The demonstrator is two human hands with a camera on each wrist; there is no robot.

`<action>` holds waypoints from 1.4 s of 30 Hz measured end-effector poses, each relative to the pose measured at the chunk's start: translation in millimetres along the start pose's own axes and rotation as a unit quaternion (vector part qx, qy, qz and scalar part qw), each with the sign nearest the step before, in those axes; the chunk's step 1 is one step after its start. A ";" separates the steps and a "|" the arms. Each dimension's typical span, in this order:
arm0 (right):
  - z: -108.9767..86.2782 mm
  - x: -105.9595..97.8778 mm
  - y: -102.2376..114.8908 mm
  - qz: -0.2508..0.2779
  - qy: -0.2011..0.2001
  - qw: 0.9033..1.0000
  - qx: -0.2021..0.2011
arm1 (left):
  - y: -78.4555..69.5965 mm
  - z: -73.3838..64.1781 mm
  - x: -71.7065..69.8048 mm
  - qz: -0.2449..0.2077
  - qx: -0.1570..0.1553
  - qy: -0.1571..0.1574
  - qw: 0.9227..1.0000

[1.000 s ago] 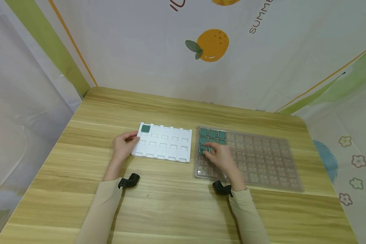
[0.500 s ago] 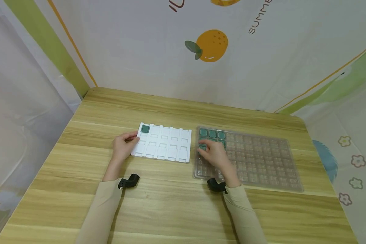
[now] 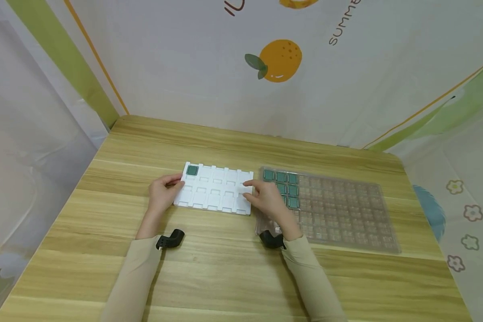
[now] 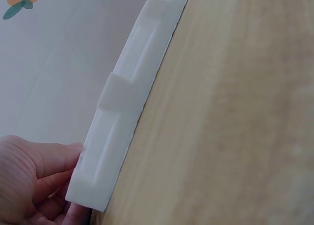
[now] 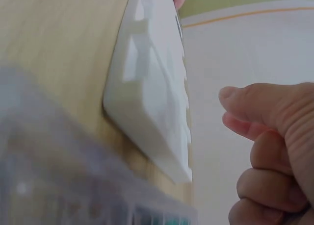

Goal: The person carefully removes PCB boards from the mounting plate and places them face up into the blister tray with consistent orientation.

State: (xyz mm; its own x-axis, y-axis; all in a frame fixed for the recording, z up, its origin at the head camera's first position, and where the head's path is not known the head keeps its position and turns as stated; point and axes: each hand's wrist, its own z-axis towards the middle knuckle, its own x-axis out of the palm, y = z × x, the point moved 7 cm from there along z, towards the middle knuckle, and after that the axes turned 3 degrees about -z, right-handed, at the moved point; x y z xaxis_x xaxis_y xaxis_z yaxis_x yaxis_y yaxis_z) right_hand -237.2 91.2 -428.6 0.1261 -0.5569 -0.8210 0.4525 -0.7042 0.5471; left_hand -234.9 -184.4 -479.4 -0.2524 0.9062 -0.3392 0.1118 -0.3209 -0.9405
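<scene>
Head view: I see my left hand (image 3: 162,191) pinching the white tray's (image 3: 215,193) left edge, likely to steady it | right hand (image 3: 267,197) curled over its right edge, whether pinching a green chip I cannot tell | one chip (image 3: 192,170) in far-left pocket | clear tray (image 3: 346,210) just right, desk (image 3: 233,273) room in front.

A wooden table (image 3: 233,277) carries a white foam tray (image 3: 209,197) beside a clear plastic tray (image 3: 346,214).

Right hand (image 3: 267,199) covers part of the clear tray's (image 3: 346,210) near-left cells; whether it holds a chip cannot be told. In the right wrist view that tray (image 5: 59,186) is blurred. Wall lettering is cut off at the top edge.
</scene>
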 end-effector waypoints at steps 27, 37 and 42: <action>51.4 30.9 45.8 -0.024 0.033 0.998 -0.039 | 1.4 0.6 -0.2 0.000 -0.004 0.002 1.000; 71.6 41.3 52.2 -0.014 0.042 0.999 -0.031 | 2.4 1.2 0.2 -0.005 -0.007 0.005 1.000; 80.7 47.6 53.9 -0.041 0.057 0.997 -0.025 | 0.5 0.7 -0.1 -0.004 -0.005 0.000 1.000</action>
State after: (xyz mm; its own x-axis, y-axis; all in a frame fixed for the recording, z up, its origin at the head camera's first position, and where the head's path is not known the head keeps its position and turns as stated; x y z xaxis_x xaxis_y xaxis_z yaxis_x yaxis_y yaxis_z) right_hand -278.0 -8.8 -425.0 0.1854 -0.4428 -0.8773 0.5093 -0.7202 0.4711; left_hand -235.4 -184.8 -479.8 -0.2524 0.9087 -0.3324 0.1191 -0.3117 -0.9427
